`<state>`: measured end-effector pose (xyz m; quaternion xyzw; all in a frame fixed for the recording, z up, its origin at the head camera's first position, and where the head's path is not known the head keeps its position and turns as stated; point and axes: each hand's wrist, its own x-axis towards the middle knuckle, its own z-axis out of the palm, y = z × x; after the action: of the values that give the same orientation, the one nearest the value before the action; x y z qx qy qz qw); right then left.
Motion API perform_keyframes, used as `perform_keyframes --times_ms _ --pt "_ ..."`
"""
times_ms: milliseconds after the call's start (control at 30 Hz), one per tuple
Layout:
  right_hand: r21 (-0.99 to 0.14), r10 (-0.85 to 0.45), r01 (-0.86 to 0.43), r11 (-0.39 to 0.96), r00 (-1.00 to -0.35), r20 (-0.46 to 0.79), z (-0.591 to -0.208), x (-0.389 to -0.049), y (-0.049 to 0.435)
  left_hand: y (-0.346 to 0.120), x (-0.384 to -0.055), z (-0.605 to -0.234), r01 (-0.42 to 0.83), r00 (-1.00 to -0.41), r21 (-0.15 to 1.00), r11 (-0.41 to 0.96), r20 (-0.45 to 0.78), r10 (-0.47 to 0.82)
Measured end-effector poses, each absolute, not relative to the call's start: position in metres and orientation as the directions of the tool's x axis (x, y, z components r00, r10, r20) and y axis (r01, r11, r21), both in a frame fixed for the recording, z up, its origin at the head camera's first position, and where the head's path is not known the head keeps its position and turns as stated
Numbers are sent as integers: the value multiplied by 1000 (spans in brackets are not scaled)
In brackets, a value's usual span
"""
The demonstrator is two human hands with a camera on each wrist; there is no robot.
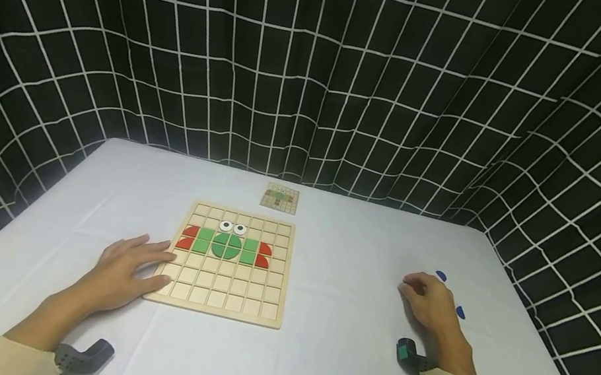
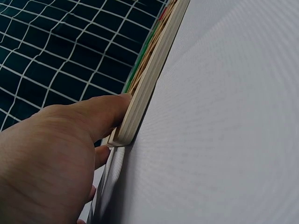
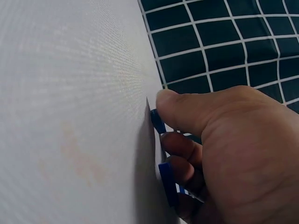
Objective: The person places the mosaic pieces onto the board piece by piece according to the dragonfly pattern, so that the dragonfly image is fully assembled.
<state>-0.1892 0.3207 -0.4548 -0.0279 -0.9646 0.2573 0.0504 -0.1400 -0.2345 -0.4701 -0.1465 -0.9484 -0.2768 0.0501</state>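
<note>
My left hand (image 1: 125, 274) rests at the left edge of a square wooden grid board (image 1: 220, 301), fingers spread and fairly straight. In the left wrist view its thumb (image 2: 110, 109) lies on the board's rim near a corner. Green squares, a green circle (image 1: 226, 246), red rounded pieces (image 1: 264, 256) and two white eye pieces (image 1: 232, 228) form a figure on the board. Far to the right, my right hand (image 1: 431, 301) is low over the table with curled fingers. It pinches a small blue piece (image 3: 158, 121) between thumb and index finger. Another blue piece (image 3: 168, 186) shows beside the lower fingers.
A small picture card (image 1: 280, 198) with a similar figure lies behind the board. Two blue half-round pieces (image 1: 461, 312) lie on the white tabletop (image 1: 336, 328) beyond the right hand. Black cloth (image 1: 321, 70) with a white grid surrounds the table's back and sides.
</note>
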Motion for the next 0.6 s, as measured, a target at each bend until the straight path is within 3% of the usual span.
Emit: perform_keyframes --times_ms 367,600 --pt "-490 121 89 867 -992 33 -451 -192 321 -235 -142 -468 295 -955 506 811 172 240" --pt "-510 101 -15 860 -975 199 -429 -184 312 -235 -140 -471 296 -955 506 810 174 240"
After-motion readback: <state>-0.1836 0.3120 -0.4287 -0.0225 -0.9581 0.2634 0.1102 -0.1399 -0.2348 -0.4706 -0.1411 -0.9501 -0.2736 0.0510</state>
